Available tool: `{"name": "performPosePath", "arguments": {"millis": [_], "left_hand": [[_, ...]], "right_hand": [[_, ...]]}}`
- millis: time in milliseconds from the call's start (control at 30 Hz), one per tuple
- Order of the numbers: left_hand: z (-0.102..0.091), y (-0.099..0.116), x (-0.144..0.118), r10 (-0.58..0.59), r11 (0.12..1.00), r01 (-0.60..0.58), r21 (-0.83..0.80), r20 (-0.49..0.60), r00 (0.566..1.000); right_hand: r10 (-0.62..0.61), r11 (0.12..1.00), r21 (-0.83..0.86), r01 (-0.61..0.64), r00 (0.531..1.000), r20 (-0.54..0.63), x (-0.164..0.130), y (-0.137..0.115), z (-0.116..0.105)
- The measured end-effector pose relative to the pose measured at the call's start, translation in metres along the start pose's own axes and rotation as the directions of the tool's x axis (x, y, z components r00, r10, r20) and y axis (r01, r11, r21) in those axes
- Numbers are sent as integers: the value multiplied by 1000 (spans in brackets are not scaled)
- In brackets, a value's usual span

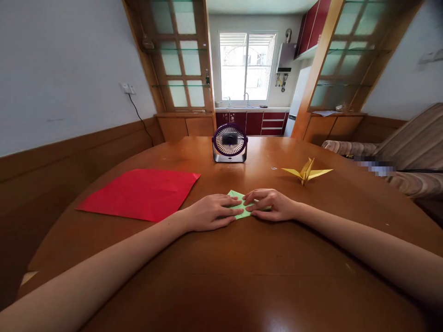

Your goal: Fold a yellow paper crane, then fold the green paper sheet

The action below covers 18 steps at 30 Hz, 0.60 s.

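A small folded piece of light green paper lies flat on the wooden table, partly covered by both hands. My left hand rests over its left side, fingers stretched out and lying flat on it. From the right, my right hand touches the paper with its fingertips, the fingers slightly bent and apart. The paper's right part is hidden under that hand. To the left lies a large red sheet of paper. A gold origami crane with spread wings stands to the right, beyond my right hand.
A small purple desk fan stands on the far side of the round wooden table. A striped sofa is at the right. Behind are shelves and a kitchen with a window.
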<state>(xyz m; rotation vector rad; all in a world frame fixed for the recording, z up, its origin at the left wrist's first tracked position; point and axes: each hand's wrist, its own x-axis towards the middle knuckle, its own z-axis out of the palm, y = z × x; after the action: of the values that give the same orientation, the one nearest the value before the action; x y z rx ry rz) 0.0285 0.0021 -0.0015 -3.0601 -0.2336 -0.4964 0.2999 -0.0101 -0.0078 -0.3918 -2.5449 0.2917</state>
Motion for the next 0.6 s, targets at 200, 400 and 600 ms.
{"name": "performPosePath", "arguments": {"millis": [200, 400, 600], "left_hand": [[2, -2, -1, -19, 999, 19, -38, -4, 1000], [2, -2, -1, -41, 997, 40, -71, -3, 999], [1, 1, 0, -92, 989, 90, -119, -11, 996]], "right_hand": [[15, 999, 28, -15, 1000, -4, -1, 0, 0], [106, 994, 1, -106, 994, -11, 2, -2, -1], [182, 974, -145, -175, 983, 31, 3, -2, 4]]}}
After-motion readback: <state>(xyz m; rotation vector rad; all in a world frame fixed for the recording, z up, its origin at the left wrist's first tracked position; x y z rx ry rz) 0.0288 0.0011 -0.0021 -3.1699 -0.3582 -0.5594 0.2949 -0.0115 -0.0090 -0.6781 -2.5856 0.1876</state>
